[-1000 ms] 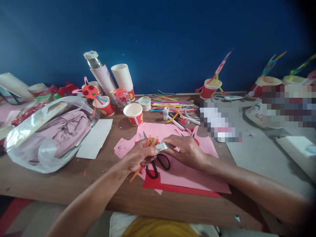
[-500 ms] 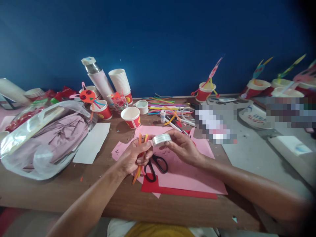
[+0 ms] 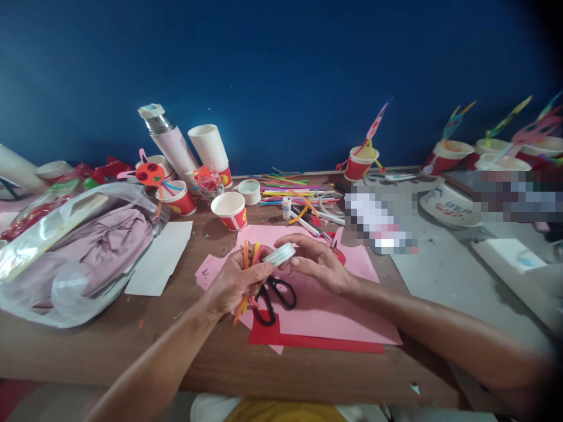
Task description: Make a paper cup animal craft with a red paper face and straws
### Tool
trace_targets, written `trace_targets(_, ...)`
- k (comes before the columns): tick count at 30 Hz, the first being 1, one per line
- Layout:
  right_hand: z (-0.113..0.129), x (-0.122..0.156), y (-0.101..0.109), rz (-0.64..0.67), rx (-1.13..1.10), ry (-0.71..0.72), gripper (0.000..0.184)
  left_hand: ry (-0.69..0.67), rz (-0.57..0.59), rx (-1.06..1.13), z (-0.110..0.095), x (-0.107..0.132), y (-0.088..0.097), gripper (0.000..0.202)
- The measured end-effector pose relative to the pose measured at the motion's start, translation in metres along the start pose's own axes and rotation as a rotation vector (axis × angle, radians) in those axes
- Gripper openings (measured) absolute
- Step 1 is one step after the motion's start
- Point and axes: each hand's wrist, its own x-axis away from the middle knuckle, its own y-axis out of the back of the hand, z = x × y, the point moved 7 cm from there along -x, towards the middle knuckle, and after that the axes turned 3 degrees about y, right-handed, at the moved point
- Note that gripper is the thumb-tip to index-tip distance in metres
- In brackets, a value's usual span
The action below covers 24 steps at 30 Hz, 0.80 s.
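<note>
My left hand [image 3: 235,282] is closed round a few thin paper strips [image 3: 249,257], orange and yellow, that stick up above the fingers and out below the palm. My right hand [image 3: 315,264] pinches a small roll of clear tape [image 3: 280,254] between thumb and fingers, right beside the left thumb. Both hands hover over pink paper sheets [image 3: 325,308] lying on a red sheet [image 3: 316,342]. Black-handled scissors [image 3: 269,298] lie on the pink paper just under my hands.
A plastic bag of pale cloth [image 3: 79,252] fills the left of the wooden table [image 3: 132,334]. Behind stand red paper cups [image 3: 229,210], a cup stack [image 3: 211,147], a flask [image 3: 167,140], coloured strips [image 3: 290,190] and decorated cups [image 3: 358,164]. A white sheet [image 3: 160,258] lies left.
Both hands lifted slightly off the paper and the tape roll turned in my right fingers, its flat face now upward. The view drifted a little right.
</note>
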Motion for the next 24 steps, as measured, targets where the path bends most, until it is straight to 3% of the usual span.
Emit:
trace_targets(5, -0.005, -0.002, -0.005, 0.03, -0.231, -0.048, 0.027, 0.03, -0.099, -0.021, 0.002, 0.001, 0.005, 0.035)
trace_targets(9, -0.004, -0.002, -0.01, 0.055, -0.346, -0.081, 0.026, 0.03, -0.096, -0.041, 0.002, 0.002, 0.002, 0.038)
trace_targets(17, 0.006, -0.004, -0.005, 0.014, -0.291, -0.037, 0.031, -0.048, -0.044, -0.012, -0.002, 0.001, -0.001, 0.046)
trace_targets(24, 0.012, -0.003, -0.007, 0.012, -0.196, -0.031, 0.041, -0.074, -0.099, -0.069, -0.003, 0.001, 0.002, 0.056)
